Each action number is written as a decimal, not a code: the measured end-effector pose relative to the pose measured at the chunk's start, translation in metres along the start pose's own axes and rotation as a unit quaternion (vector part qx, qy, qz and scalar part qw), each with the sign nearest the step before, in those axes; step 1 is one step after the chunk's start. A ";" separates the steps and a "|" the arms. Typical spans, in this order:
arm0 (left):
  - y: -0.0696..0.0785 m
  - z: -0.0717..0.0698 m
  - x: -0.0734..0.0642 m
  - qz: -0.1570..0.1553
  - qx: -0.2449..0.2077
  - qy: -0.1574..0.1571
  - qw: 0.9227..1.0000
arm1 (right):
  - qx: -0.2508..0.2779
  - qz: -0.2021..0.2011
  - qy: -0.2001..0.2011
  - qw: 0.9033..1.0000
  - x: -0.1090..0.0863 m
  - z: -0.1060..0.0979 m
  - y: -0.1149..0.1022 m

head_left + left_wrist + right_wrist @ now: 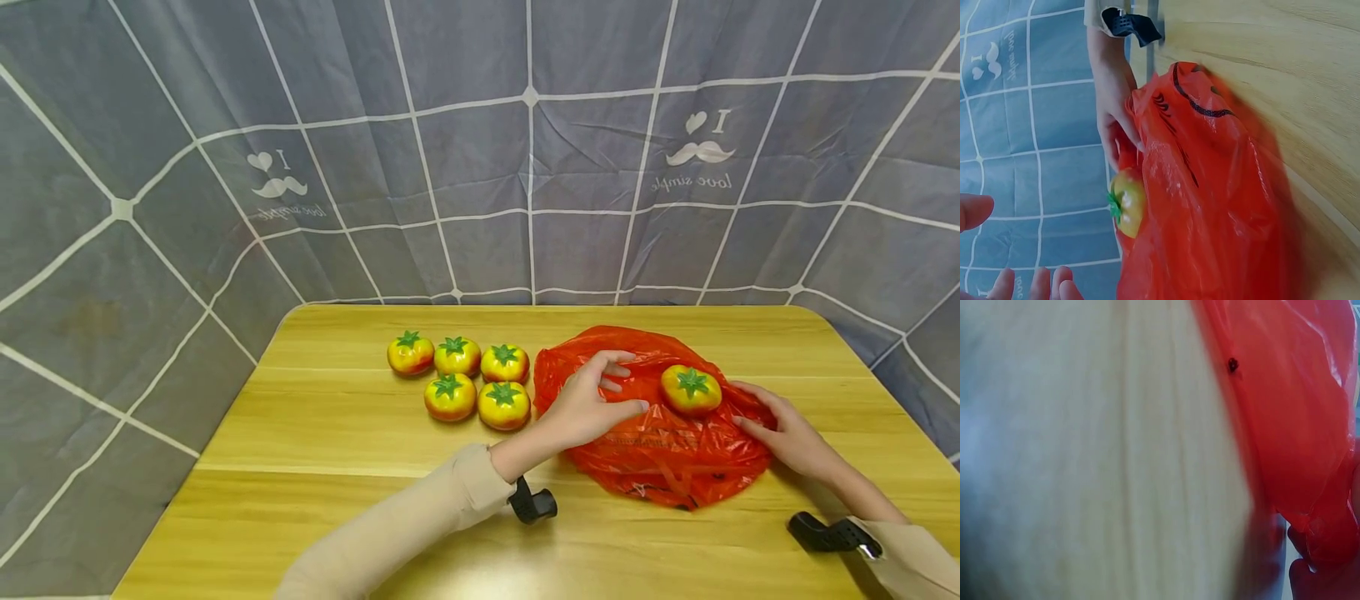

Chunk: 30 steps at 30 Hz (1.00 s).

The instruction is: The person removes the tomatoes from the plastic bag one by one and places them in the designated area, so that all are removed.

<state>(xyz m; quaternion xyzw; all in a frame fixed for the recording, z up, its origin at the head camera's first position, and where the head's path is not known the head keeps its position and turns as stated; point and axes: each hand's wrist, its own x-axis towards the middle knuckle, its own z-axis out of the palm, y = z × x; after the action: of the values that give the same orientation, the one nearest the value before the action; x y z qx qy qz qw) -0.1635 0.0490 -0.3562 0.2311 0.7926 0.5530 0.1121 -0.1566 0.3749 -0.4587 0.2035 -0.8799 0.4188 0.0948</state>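
A red plastic bag (660, 467) lies spread on the table, its surface crumpled. On the bag sits one glossy yellow-red tomato (691, 391) with a green star-shaped top. My left hand (588, 404) hovers over the bag's left part, fingers loosely spread, holding nothing and apart from that tomato. At the bag's right edge my right hand (783, 429) pinches the red plastic between thumb and fingers. From the left wrist, the tomato (1129, 203) shows beside the raised side of the bag (1204, 181). The right wrist view shows the bag (1297, 412) and only some fingertips.
Several more tomatoes (451, 397) stand in two rows left of the bag. The wooden table (337, 450) reaches back to a grey curtain (480, 167) with white lines. Each wrist wears a black camera mount (532, 503).
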 end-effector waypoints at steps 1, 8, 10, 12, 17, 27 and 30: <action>0.000 0.002 0.001 -0.001 0.000 -0.002 1.000 | 0.002 -0.001 0.000 1.000 0.000 0.000 0.000; 0.003 0.013 0.012 -0.006 0.005 -0.012 1.000 | 0.001 -0.001 0.002 1.000 0.000 -0.001 -0.001; 0.004 0.015 0.017 -0.006 0.013 -0.013 1.000 | -0.002 -0.004 0.002 1.000 0.000 0.000 -0.001; 0.004 0.017 0.021 -0.007 0.023 -0.012 1.000 | -0.002 -0.006 0.004 1.000 0.000 0.000 0.001; 0.006 0.022 0.028 -0.019 0.037 -0.014 0.999 | 0.000 -0.005 0.010 1.000 -0.002 0.002 0.006; 0.000 0.038 0.039 -0.024 0.017 -0.015 0.999 | -0.005 -0.019 0.011 1.000 0.000 0.001 0.003; -0.004 0.043 0.043 -0.026 0.016 -0.008 1.000 | -0.004 -0.014 0.007 1.000 0.000 0.001 0.002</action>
<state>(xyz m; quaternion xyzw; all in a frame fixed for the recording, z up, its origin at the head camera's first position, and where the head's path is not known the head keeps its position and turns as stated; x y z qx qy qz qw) -0.1827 0.1044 -0.3721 0.2171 0.8058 0.5355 0.1292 -0.1576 0.3753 -0.4609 0.2126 -0.8778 0.4153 0.1081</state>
